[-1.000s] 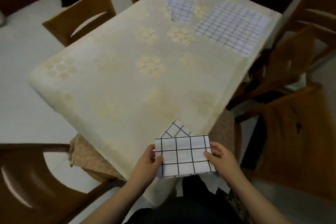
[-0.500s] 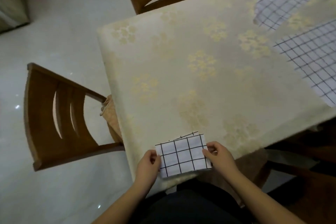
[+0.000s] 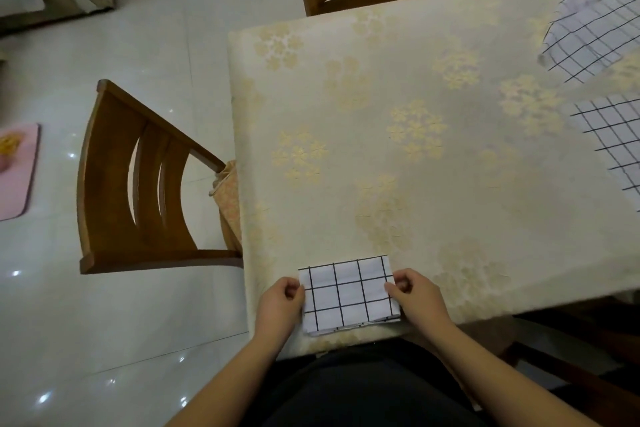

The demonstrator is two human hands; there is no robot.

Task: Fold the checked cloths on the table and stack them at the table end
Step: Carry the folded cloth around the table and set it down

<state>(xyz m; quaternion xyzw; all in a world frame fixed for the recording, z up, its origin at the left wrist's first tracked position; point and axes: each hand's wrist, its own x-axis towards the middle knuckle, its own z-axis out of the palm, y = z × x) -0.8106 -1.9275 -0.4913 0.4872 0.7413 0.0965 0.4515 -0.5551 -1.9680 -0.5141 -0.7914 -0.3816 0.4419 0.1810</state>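
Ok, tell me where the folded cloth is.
In the head view, the folded cloth lies at the table's near edge, bottom centre, pinched between the left hand and right hand.

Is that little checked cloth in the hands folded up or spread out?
Folded: the checked cloth is a small neat rectangle with layered edges along its near side.

Two bare arms come up from the bottom, one from about 7 o'clock and one from about 5 o'clock. No sleeves show on them, and the wrists show no watch or band. The left hand (image 3: 282, 305) and the right hand (image 3: 417, 298) are bare too, with no gloves and no rings to be seen. Between the arms, at 6 o'clock, the person wears dark clothes (image 3: 360, 388), black or nearly black, plain and smooth.
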